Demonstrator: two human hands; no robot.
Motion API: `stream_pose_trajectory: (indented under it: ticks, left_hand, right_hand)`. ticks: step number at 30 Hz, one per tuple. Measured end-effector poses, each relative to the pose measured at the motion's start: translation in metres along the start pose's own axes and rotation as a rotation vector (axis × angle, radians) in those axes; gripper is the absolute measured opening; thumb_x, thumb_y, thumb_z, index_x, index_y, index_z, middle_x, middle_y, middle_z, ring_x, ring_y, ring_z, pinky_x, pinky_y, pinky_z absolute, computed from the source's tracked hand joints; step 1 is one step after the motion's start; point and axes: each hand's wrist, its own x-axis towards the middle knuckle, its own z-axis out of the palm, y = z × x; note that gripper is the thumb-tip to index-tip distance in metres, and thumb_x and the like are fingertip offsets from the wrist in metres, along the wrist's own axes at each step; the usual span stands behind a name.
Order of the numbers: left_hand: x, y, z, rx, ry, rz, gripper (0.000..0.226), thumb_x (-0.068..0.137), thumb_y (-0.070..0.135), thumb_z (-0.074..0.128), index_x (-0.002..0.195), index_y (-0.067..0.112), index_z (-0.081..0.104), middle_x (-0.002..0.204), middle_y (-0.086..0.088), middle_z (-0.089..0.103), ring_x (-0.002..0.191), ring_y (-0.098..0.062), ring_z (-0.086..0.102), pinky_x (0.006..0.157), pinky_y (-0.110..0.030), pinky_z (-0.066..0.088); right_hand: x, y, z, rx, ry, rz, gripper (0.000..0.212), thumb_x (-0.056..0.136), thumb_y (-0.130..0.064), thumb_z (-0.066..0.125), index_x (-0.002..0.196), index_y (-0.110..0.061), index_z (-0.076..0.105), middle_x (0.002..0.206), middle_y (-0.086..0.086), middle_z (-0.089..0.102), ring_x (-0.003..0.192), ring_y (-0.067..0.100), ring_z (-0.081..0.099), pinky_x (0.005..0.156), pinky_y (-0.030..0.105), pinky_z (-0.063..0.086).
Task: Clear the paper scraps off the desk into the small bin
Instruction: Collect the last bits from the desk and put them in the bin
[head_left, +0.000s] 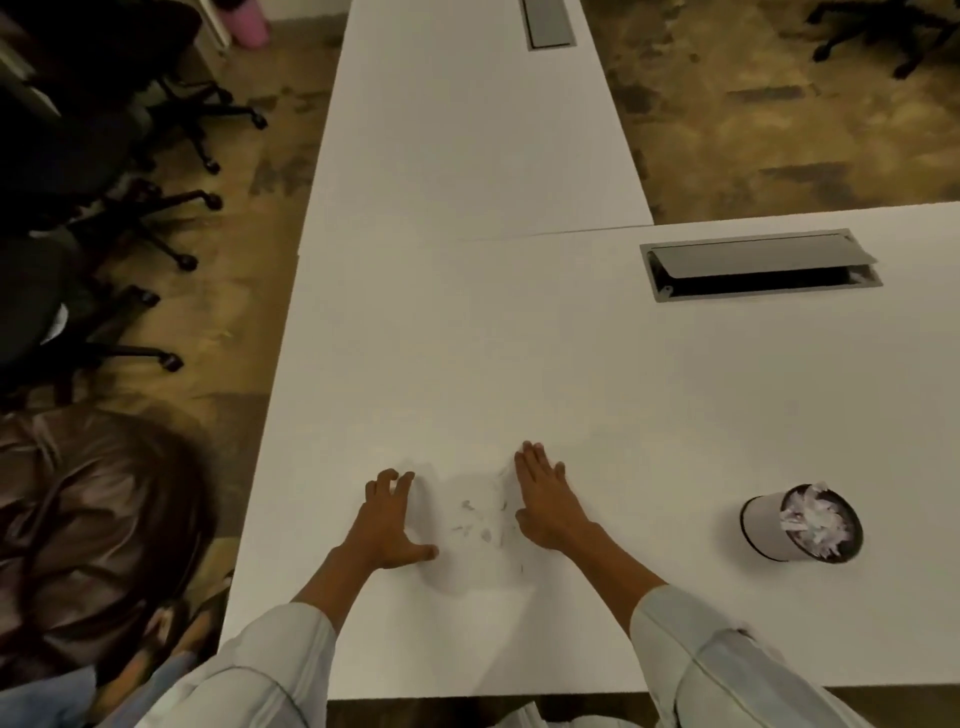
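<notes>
A low pile of white paper scraps (478, 519) lies on the white desk (571, 389), faint against the surface. My left hand (387, 522) rests on the desk just left of the pile, fingers bent and spread, thumb out toward the scraps. My right hand (545, 499) lies with straight fingers along the pile's right side, touching its edge. The small round bin (761, 525), white with a dark rim, stands at the right, apart from both hands, and is full of white scraps (815, 522).
An open cable hatch (761, 270) is set into the desk at the back right. A second white desk (467, 130) extends away ahead. Black office chairs (78, 208) stand on the floor at the left. A person's head (88, 530) is near the desk's left edge.
</notes>
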Motion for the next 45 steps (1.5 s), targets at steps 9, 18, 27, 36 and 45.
stream_pose_trajectory:
  ticks: [9,18,27,36,45]
  left_hand:
    - [-0.005,0.029,0.035,-0.002,-0.044,0.199,0.103,0.067,0.041,0.076,0.146,0.009,0.018,0.145,-0.008,0.025,0.129,-0.024,0.032,0.103,-0.032,0.043]
    - [-0.001,0.041,0.048,0.102,0.067,0.290,0.085,0.082,0.013,0.063,0.149,0.016,0.011,0.159,-0.009,0.008,0.145,-0.027,0.012,0.113,-0.033,0.034]
    - [-0.002,0.054,0.059,0.252,0.058,0.397,0.076,0.076,-0.007,0.060,0.143,0.016,0.033,0.152,-0.015,0.030,0.135,-0.034,0.032,0.098,-0.038,0.050]
    - [0.001,0.044,0.051,0.121,0.049,0.322,0.020,0.094,0.013,0.046,0.111,0.009,0.056,0.112,-0.007,0.056,0.091,-0.017,0.056,0.076,-0.031,0.055]
    - [0.012,0.028,0.056,-0.024,0.048,0.361,0.059,0.091,0.018,0.050,0.145,0.021,0.027,0.145,0.001,0.038,0.123,-0.016,0.050,0.098,-0.017,0.040]
  right_hand:
    - [-0.007,-0.023,0.032,-0.034,0.063,-0.219,0.073,0.096,-0.015,0.043,0.153,-0.004,-0.002,0.163,0.013,-0.010,0.151,0.025,-0.013,0.121,0.035,-0.008]
    - [-0.055,-0.009,0.036,0.147,0.150,-0.206,0.085,0.087,-0.030,0.054,0.155,-0.010,0.007,0.163,0.004,-0.003,0.152,0.019,-0.001,0.124,0.036,0.017]
    - [-0.074,-0.012,0.055,0.415,0.144,0.132,0.077,0.070,-0.027,0.072,0.140,-0.019,0.040,0.113,-0.008,0.049,0.078,0.007,0.059,0.070,0.023,0.055]
    - [-0.042,-0.032,0.035,0.510,0.346,0.071,0.060,0.081,-0.030,0.074,0.134,-0.021,0.049,0.127,-0.006,0.055,0.102,0.005,0.057,0.088,0.012,0.048]
    - [-0.039,-0.048,0.061,-0.018,0.183,-0.125,0.068,0.097,-0.031,0.054,0.154,-0.016,0.021,0.162,0.009,0.019,0.150,0.032,0.014,0.121,0.045,0.019]
